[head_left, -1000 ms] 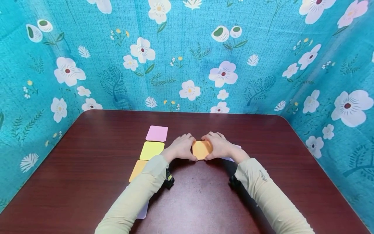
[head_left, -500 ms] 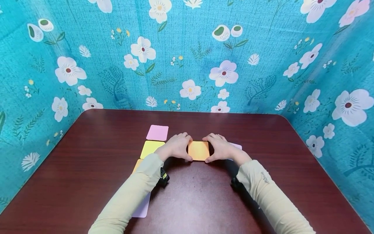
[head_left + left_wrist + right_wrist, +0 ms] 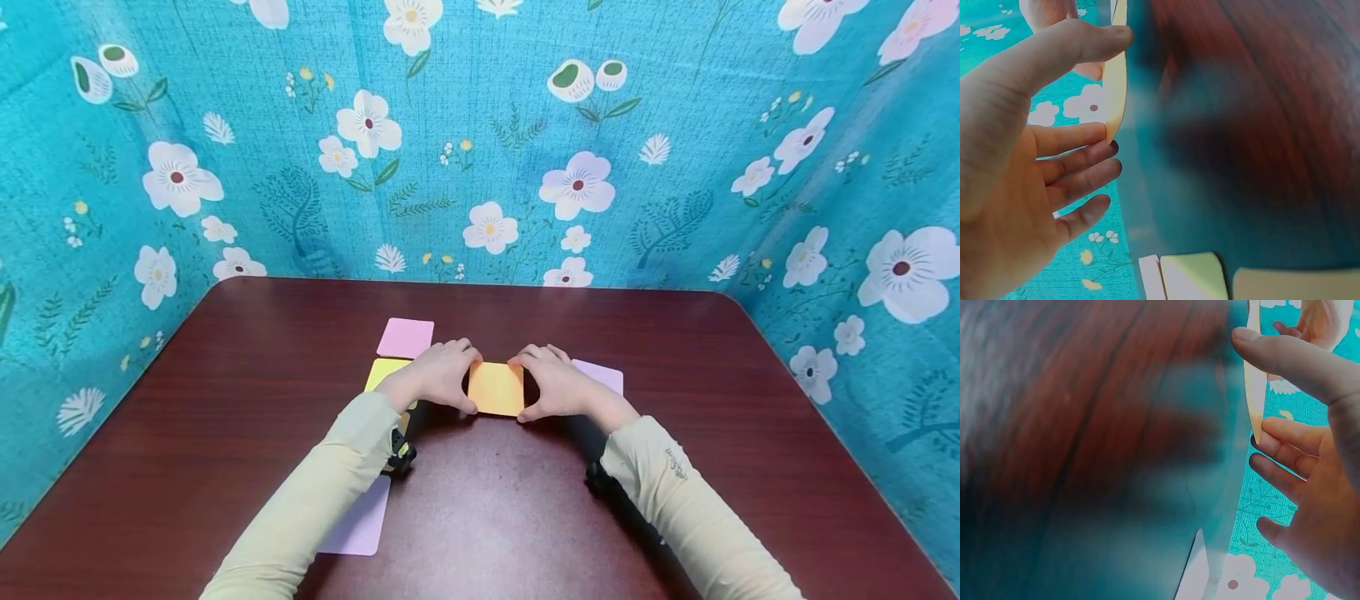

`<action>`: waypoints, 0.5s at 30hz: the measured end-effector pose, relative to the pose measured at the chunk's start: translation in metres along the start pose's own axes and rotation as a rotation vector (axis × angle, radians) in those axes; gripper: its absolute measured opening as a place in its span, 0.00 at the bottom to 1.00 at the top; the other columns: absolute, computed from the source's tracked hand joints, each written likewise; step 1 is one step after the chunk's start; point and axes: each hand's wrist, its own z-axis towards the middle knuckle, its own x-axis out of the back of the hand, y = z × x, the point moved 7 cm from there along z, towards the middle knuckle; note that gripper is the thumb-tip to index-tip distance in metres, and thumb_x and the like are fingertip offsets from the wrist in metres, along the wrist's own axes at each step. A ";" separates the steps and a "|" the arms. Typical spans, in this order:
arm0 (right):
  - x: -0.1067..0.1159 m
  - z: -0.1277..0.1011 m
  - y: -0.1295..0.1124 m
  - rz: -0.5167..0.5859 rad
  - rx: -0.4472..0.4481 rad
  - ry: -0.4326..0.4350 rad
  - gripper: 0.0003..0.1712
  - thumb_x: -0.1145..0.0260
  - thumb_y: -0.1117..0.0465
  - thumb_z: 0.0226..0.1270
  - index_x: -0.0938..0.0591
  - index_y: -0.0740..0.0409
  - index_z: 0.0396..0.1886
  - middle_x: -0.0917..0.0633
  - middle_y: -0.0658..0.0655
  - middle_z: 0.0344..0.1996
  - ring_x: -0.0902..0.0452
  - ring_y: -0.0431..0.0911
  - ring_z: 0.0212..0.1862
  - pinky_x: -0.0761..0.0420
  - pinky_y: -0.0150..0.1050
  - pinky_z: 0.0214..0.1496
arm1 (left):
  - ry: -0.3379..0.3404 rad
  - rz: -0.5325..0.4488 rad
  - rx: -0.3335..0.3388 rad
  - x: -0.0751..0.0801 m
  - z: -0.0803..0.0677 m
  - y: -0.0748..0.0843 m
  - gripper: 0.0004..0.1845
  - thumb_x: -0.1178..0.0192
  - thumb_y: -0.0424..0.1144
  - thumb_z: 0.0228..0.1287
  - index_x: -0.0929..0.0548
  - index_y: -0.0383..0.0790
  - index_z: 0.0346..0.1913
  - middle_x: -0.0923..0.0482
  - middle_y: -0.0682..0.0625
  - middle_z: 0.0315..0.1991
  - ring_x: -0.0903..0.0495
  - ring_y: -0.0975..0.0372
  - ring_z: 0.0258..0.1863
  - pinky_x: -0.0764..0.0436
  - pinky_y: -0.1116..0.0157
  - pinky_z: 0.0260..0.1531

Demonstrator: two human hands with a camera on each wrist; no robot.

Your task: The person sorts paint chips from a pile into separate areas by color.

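Orange card (image 3: 496, 388) pinched at both side edges, lifted just off the brown table (image 3: 225, 400), midway between the two wrists. Left hand (image 3: 438, 375) on its left edge, right hand (image 3: 551, 383) on its right, each with thumb on the near side and fingers on the far side. Held thus, it seems, to keep the thin sheet level and free of sag. Seen edge-on from the left wrist as a slim, slightly bowed strip (image 3: 1115, 81), thumb (image 3: 1079, 47) above it and fingertips below; same edge (image 3: 1254, 375) in the right wrist view, thumb and forefinger closing on it. Square in outline, corners rounded, surface matte and flexible, probably paper or thin foam; cannot tell which.

Left of the orange card: pink square (image 3: 406, 337) farthest back, yellow square (image 3: 378, 375) nearer and partly under the left wrist. Lilac sheet (image 3: 358, 527) well nearer than the orange card, half hidden by the left sleeve (image 3: 315, 500). Pale lilac square (image 3: 600, 375) just right of the orange card, behind the right hand. All flat, same rounded cut, apparently laid out in a column for easy reach. Tabletop glossy, wood-grained, rounded at the far corners. Teal floral cloth (image 3: 487, 150) behind the orange card, woven and draped on three sides.
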 end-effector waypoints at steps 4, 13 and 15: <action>-0.002 0.001 -0.005 -0.014 -0.012 0.000 0.43 0.26 0.45 0.37 0.28 0.60 0.54 0.27 0.55 0.49 0.34 0.51 0.54 0.48 0.59 0.64 | -0.006 0.003 -0.015 0.001 -0.006 -0.003 0.37 0.33 0.56 0.38 0.26 0.39 0.52 0.29 0.50 0.45 0.30 0.58 0.46 0.31 0.60 0.47; -0.003 0.001 -0.024 -0.059 -0.017 0.023 0.41 0.28 0.42 0.37 0.26 0.58 0.52 0.25 0.53 0.47 0.33 0.49 0.53 0.48 0.58 0.64 | 0.001 0.034 -0.037 0.008 -0.022 -0.004 0.36 0.32 0.55 0.38 0.26 0.39 0.52 0.28 0.50 0.45 0.30 0.59 0.45 0.31 0.60 0.46; -0.004 0.001 -0.027 -0.063 -0.021 0.019 0.40 0.29 0.42 0.38 0.26 0.57 0.52 0.25 0.53 0.48 0.33 0.48 0.54 0.48 0.57 0.65 | 0.005 0.025 -0.038 0.009 -0.026 -0.004 0.36 0.32 0.55 0.37 0.25 0.39 0.52 0.28 0.50 0.45 0.30 0.59 0.45 0.32 0.60 0.47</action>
